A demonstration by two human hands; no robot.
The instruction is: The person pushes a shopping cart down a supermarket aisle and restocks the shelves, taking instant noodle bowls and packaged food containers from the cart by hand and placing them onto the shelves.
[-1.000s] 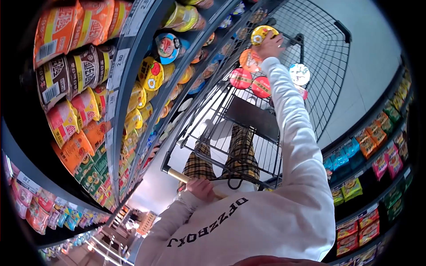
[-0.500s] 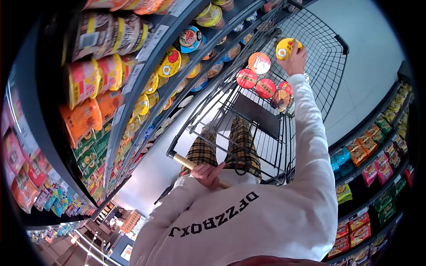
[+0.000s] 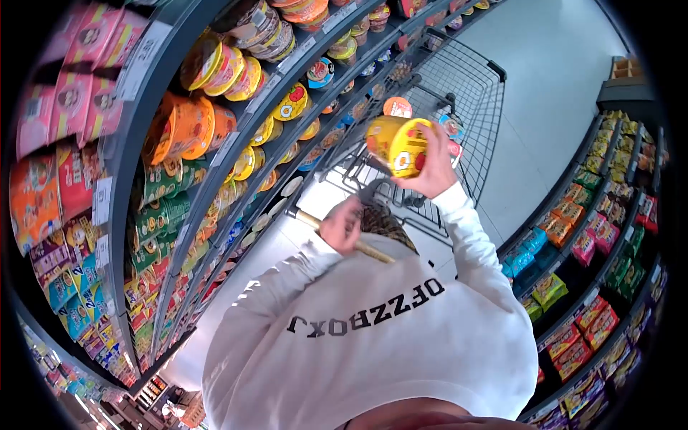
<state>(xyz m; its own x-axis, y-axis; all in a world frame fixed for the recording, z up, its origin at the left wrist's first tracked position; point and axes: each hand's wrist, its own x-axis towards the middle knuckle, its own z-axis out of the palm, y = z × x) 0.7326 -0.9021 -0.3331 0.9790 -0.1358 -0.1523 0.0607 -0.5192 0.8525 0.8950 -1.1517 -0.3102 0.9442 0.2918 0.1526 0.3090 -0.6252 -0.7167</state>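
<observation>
My right hand grips a yellow instant noodle cup by its lid end, fingers and thumb around the rim. The cup is tilted, its side and the printed lid both showing, and it is held above the near part of the shopping cart. My left hand lies over the tan cart handle, its fingers closed but blurred. Inside the cart are an orange-lidded noodle cup and a blue-topped cup. The held cup and my right hand hide part of the cart's contents.
To the left, a tall shelf holds stacked noodle cups, orange bowls and pink packets. Lower shelves with bagged snacks curve along the right. Pale floor lies between the cart and the right shelves.
My right hand has brought the yellow noodle cup back from over the cart basket, nearer to my body, and tilted it. The view has shifted; my left hand stays at the handle.
</observation>
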